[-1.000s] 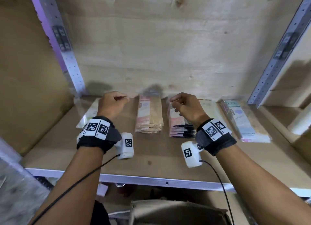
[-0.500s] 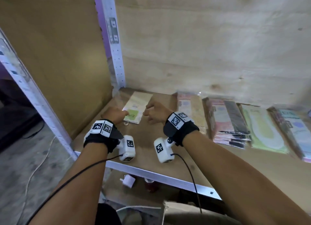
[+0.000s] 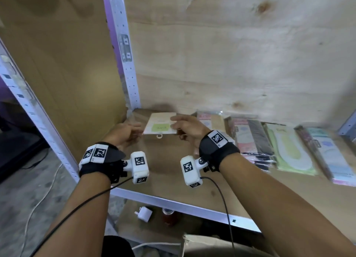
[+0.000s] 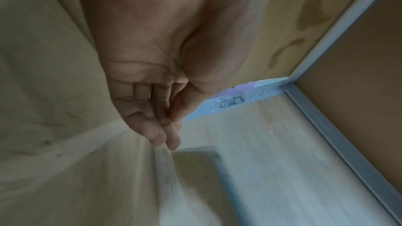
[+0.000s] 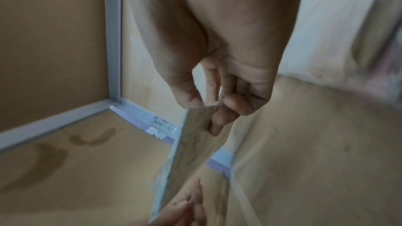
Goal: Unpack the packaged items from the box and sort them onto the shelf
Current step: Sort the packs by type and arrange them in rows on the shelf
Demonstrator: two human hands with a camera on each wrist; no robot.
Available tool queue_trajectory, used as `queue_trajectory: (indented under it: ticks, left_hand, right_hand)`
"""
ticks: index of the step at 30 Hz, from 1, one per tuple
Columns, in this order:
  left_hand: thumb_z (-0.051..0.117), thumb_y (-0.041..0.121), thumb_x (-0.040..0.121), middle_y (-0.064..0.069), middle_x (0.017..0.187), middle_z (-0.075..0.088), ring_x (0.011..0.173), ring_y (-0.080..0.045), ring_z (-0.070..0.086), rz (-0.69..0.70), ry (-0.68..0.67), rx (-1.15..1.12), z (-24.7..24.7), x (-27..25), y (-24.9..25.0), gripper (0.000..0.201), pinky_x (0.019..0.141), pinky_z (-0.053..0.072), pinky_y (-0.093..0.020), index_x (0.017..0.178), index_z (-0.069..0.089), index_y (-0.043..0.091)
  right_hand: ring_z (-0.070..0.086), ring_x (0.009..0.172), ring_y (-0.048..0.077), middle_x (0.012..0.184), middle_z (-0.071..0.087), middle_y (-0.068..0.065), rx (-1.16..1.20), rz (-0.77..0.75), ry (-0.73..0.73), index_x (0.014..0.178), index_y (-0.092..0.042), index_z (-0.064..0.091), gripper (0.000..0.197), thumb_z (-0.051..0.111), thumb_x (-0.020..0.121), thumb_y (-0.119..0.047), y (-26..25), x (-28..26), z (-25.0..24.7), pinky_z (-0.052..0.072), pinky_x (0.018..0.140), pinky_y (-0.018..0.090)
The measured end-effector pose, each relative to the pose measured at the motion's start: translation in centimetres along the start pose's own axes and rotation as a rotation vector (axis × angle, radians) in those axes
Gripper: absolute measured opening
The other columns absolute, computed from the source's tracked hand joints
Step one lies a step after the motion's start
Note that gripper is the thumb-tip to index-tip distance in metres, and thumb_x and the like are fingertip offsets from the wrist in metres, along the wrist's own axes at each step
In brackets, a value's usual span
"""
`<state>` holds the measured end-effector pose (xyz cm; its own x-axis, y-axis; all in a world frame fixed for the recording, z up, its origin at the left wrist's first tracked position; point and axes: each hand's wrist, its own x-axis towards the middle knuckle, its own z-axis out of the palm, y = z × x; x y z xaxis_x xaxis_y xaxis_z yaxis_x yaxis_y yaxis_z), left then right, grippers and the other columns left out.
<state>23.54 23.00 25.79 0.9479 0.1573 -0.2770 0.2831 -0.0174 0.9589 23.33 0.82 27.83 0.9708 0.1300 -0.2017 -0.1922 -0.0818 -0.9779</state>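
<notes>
I've got the right hand (image 3: 189, 126) pinching one side edge of the beige packet (image 3: 159, 126), thumb on top & fingers under, which the right wrist cam shows clearly. Left hand (image 3: 123, 132) is at the opposite edge w/ fingers relaxed and nearly straight, tips at the packet's clear margin; looks like touching only, not gripping, though blur makes contact hard to call. I'd guess two-sided handling is to keep the thin, floppy pack flat & square it before setting down.

Packet sits low over the shelf (image 3: 173, 172) at its far left end, near the corner post (image 3: 127, 68), just left of the row of sorted packs (image 3: 269, 141). Probably the next free slot, so it opens a new pile beside the others.

The packet: flat, beige card in a clear sleeve, green label w/ print I can't read, small white hanger hook (image 3: 159, 136) on the edge nearest me. Light, thin, bends easily imo.
</notes>
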Motion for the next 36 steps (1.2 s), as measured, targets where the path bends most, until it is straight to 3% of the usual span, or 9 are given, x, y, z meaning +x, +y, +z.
queue_trajectory:
  ticks: [4, 7, 11, 13, 17, 24, 29, 32, 36]
  left_hand:
    - [0.062, -0.006, 0.089, -0.004, 0.115, 0.063, 0.101, -0.020, 0.060, 0.358, -0.038, 0.331, 2.0, -1.1, 1.6, 0.053, 0.086, 0.050, -0.030, 0.137, 0.056, 0.017]
    - [0.078, 0.015, 0.084, 0.009, 0.118, 0.060, 0.121, -0.017, 0.055, 0.684, -0.014, 0.525, 5.5, -2.9, 2.5, 0.045, 0.102, 0.041, -0.030, 0.126, 0.065, 0.023]
    - [0.079, 0.034, 0.083, 0.031, 0.097, 0.050, 0.117, -0.025, 0.052, 0.996, 0.096, 0.566, 10.0, -5.7, 3.5, 0.023, 0.104, 0.043, -0.049, 0.104, 0.074, 0.026]
    - [0.079, 0.039, 0.080, 0.026, 0.097, 0.053, 0.117, -0.024, 0.051, 1.051, 0.049, 0.579, 12.5, -6.6, 3.7, 0.021, 0.101, 0.044, -0.051, 0.096, 0.074, 0.026]
    - [0.075, 0.050, 0.078, 0.006, 0.103, 0.058, 0.107, -0.020, 0.058, 1.065, -0.051, 0.578, 18.1, -8.1, 3.9, 0.030, 0.094, 0.048, -0.039, 0.095, 0.072, 0.026]
    - [0.070, 0.040, 0.089, 0.009, 0.076, 0.069, 0.070, -0.007, 0.064, 1.101, -0.287, 0.357, 25.4, -11.4, 3.0, 0.021, 0.074, 0.055, -0.030, 0.080, 0.060, 0.023]
    - [0.071, 0.018, 0.092, -0.009, 0.087, 0.074, 0.066, -0.012, 0.067, 0.796, -0.487, 0.098, 28.6, -11.9, 1.1, 0.016, 0.061, 0.059, -0.026, 0.086, 0.062, 0.005]
    - [0.071, 0.014, 0.091, -0.016, 0.091, 0.074, 0.066, -0.016, 0.072, 0.582, -0.555, 0.062, 29.8, -11.6, -0.2, 0.018, 0.061, 0.060, -0.024, 0.091, 0.065, -0.002]
    - [0.070, 0.018, 0.092, -0.015, 0.099, 0.074, 0.072, -0.017, 0.075, 0.425, -0.602, 0.086, 30.6, -10.8, -1.0, 0.013, 0.063, 0.060, -0.022, 0.103, 0.071, 0.011]
  right_hand:
    - [0.059, 0.061, 0.012, 0.098, 0.061, 0.009, 0.127, -0.088, -0.022, 0.121, -0.003, 0.065, 0.029, 0.061, 0.093, -0.008, -2.7, -3.7, -4.2, 0.036, 0.052, 0.024]
    - [0.064, 0.063, 0.012, 0.101, 0.067, 0.003, 0.189, -0.124, -0.030, 0.125, -0.004, 0.063, 0.032, 0.059, 0.095, -0.015, -4.3, -6.8, -7.8, 0.036, 0.059, 0.026]
    - [0.059, 0.066, 0.015, 0.111, 0.071, 0.009, 0.285, -0.141, -0.049, 0.112, -0.015, 0.064, 0.020, 0.052, 0.099, -0.023, -5.1, -11.0, -12.8, 0.037, 0.058, 0.023]
    - [0.058, 0.068, 0.016, 0.114, 0.070, 0.012, 0.336, -0.160, -0.043, 0.104, -0.018, 0.067, 0.020, 0.049, 0.100, -0.024, -5.1, -13.1, -15.2, 0.037, 0.059, 0.024]
    - [0.059, 0.069, 0.017, 0.100, 0.075, 0.010, 0.373, -0.205, 0.000, 0.068, -0.021, 0.075, 0.042, 0.049, 0.100, -0.028, -4.4, -16.4, -19.5, 0.037, 0.060, 0.026]
    - [0.055, 0.066, 0.016, 0.092, 0.070, 0.009, 0.429, -0.311, 0.159, 0.093, -0.015, 0.058, 0.017, 0.057, 0.096, -0.032, -2.4, -19.4, -25.7, 0.037, 0.054, 0.022]
    - [0.043, 0.065, 0.010, 0.078, 0.049, 0.003, -0.074, -0.260, 0.431, 0.092, -0.010, 0.074, 0.021, 0.075, 0.084, -0.029, 2.0, -19.9, -27.4, 0.034, 0.060, 0.020]
    - [0.047, 0.082, 0.018, 0.091, 0.051, 0.006, -0.110, -0.173, 0.364, 0.096, 0.012, 0.058, 0.038, 0.071, 0.089, -0.023, 5.1, -19.1, -27.8, 0.037, 0.075, 0.030]
    - [0.051, 0.090, 0.015, 0.096, 0.050, 0.009, 0.004, -0.106, 0.218, 0.096, -0.001, 0.055, 0.018, 0.065, 0.095, -0.015, 7.2, -19.2, -28.6, 0.037, 0.083, 0.022]
